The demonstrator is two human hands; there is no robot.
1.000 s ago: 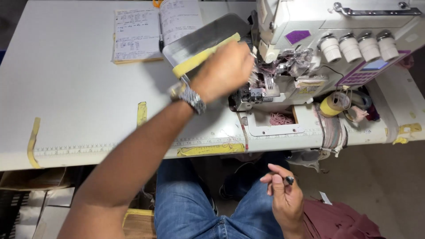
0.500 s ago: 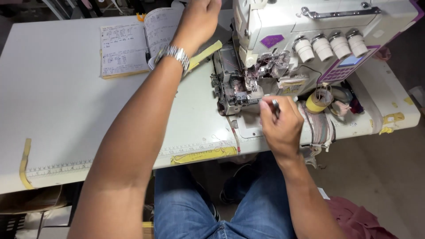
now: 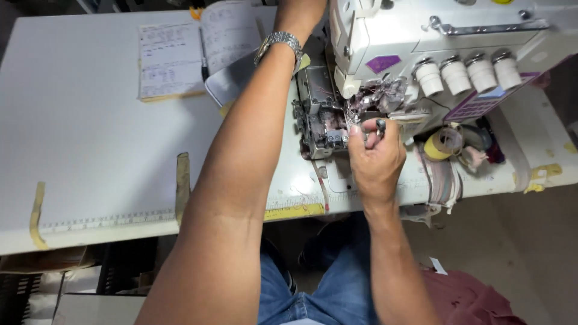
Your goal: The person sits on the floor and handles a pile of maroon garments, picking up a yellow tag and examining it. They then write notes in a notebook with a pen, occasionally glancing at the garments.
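The left hand (image 3: pixel 299 9) is cut off by the top edge. The small dark tool (image 3: pixel 380 125) pinched in the right hand (image 3: pixel 376 157) is too small to identify.

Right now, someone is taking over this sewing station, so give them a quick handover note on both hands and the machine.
Left hand: out of view past the top edge; only the wrist with a metal watch shows, behind the sewing machine.
Right hand: pinching a small dark tool at the opened looper area.
Open notebook lies on the table.
Threading done or not: cannot tell.
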